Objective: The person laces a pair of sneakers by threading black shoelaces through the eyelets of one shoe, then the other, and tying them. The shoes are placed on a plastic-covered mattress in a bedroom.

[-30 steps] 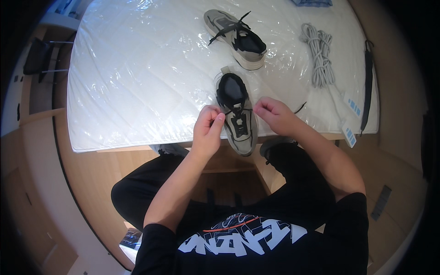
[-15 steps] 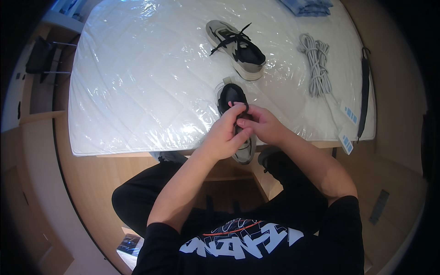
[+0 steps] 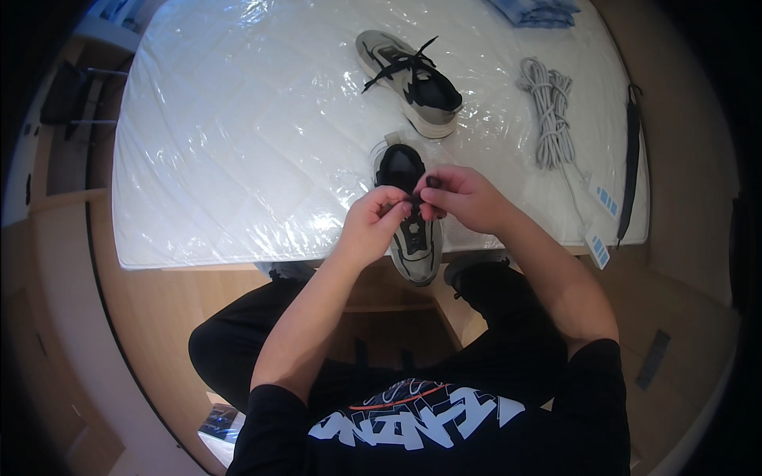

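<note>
Near shoe point(image 3: 414, 238): grey and black sneaker lying at the near edge of the mattress point(image 3: 238, 127), toe pointing toward the person and slightly over the edge, heel toward the far side.
Black lace point(image 3: 419, 194): runs over the tongue area of the near shoe; both hands meet above it, so most of its length is hidden.
Left hand point(image 3: 373, 226): fingers curled, thumb and forefinger pressed together on a strand of the black lace just above the shoe's throat.
Right hand point(image 3: 464, 198): fingers bunched, fingertips pinching the other strand, touching or almost touching the left hand.
Handling, lace: judged thin, limp and light; it holds no shape of its own and needs tension from both sides. Best taken near the eyelets, in a fingertip pinch.
Handling, shoe: judged light, with a soft upper and a stiffer, thick sole. It may slide on the glossy plastic covering the mattress, so pulling on the lace could drag it. A firmer hold is at the heel collar or midsole.
Support surface: white quilted mattress in clear plastic film; soft underneath, slick on top.
Far shoe point(image 3: 413, 79): matching sneaker, well apart from the hands, lying with its black lace loose and splayed.
Grey cord point(image 3: 548, 111): coiled bundle to the right, with tags at its near end, untouched.
Black strap point(image 3: 629, 159): lies along the right edge of the mattress.
</note>
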A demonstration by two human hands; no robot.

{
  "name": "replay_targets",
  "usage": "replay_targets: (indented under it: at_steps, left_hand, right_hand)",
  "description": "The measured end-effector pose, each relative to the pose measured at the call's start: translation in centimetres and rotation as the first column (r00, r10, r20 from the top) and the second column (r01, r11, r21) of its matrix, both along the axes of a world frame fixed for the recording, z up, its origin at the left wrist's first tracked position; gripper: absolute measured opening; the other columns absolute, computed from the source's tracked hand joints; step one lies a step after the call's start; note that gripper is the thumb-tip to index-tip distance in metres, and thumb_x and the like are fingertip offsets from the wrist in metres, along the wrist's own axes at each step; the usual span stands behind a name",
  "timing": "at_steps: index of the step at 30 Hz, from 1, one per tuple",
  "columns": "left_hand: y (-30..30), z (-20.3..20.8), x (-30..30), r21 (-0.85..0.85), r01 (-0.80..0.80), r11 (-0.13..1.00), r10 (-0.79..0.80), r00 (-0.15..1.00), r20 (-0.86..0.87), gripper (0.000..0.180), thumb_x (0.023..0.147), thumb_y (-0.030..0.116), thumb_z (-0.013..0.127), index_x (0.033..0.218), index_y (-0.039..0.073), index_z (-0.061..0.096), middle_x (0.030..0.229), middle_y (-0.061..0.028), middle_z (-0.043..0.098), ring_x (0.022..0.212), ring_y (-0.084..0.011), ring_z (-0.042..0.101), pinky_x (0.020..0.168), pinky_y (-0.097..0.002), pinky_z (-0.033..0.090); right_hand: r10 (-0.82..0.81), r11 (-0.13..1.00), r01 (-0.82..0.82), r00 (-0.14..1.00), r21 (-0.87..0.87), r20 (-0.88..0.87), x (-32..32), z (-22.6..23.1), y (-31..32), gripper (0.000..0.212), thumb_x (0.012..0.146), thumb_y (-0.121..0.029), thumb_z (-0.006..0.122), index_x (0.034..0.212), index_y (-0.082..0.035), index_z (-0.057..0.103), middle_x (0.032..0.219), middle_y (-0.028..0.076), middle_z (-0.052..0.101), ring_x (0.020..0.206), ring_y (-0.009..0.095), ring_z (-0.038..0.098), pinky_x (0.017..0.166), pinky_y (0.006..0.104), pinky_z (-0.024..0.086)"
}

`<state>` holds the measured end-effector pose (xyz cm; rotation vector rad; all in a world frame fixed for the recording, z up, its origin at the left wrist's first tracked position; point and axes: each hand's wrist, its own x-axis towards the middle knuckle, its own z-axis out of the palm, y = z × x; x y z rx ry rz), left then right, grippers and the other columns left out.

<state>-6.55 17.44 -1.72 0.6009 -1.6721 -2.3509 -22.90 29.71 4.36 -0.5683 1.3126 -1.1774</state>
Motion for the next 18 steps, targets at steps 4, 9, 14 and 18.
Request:
replay_targets:
  at_steps: [4, 9, 14, 18]
  left_hand:
    - [-0.2, 0.4, -0.2, 0.084, -0.085, 0.993, 0.081, 0.995, 0.058, 0.007, 0.095, 0.008, 0.059, 0.098, 0.002, 0.061, 0.079, -0.0014, 0.061, 0.062, -0.0052, 0.047, 0.054, -0.0209, 0.037]
    - [-0.1, 3.3, -0.6, 0.498, -0.172, 0.850, 0.039, 0.963, 0.266, 0.021, 0.098, 0.026, 0.056, 0.095, 0.005, 0.060, 0.078, -0.0022, 0.059, 0.054, -0.0087, 0.042, 0.048, -0.0227, 0.031]
    - [0.2, 4.2, -0.9, 0.540, -0.178, 0.823, 0.070, 0.974, 0.214, 0.022, 0.099, 0.024, 0.054, 0.098, 0.004, 0.063, 0.079, -0.0008, 0.056, 0.051, -0.0094, 0.045, 0.045, -0.0215, 0.033]
    - [-0.8, 3.2, 0.5, 0.351, -0.603, 0.716, 0.474, 0.789, 0.391, 0.021, 0.101, 0.022, 0.052, 0.100, 0.003, 0.062, 0.087, -0.0042, 0.060, 0.053, -0.0123, 0.052, 0.046, -0.0229, 0.040]
  right_hand:
    - [0.125, 0.985, -0.169, 0.849, -0.040, -0.513, -0.3, 0.5, 0.0, 0.006, 0.086, -0.003, 0.064, 0.091, -0.007, 0.066, 0.079, 0.001, 0.063, 0.079, 0.014, 0.060, 0.063, 0.0262, 0.048]
    - [-0.271, 0.824, -0.502, 0.055, -0.261, -0.961, 0.3, 0.0, -0.7, 0.020, 0.069, -0.001, 0.072, 0.087, -0.008, 0.066, 0.090, 0.005, 0.062, 0.080, 0.026, 0.061, 0.063, 0.0325, 0.052]
    - [-0.371, 0.815, -0.435, 0.115, -0.382, -0.922, 1.6, -0.2, -1.3, 0.020, 0.068, -0.003, 0.074, 0.085, -0.007, 0.066, 0.102, 0.004, 0.063, 0.092, 0.027, 0.061, 0.072, 0.0347, 0.053]
    - [-0.121, 0.929, -0.304, 0.287, -0.211, -0.950, 2.4, -2.9, 4.6, 0.022, 0.068, -0.003, 0.073, 0.088, -0.006, 0.068, 0.115, 0.006, 0.064, 0.104, 0.030, 0.059, 0.083, 0.0390, 0.051]
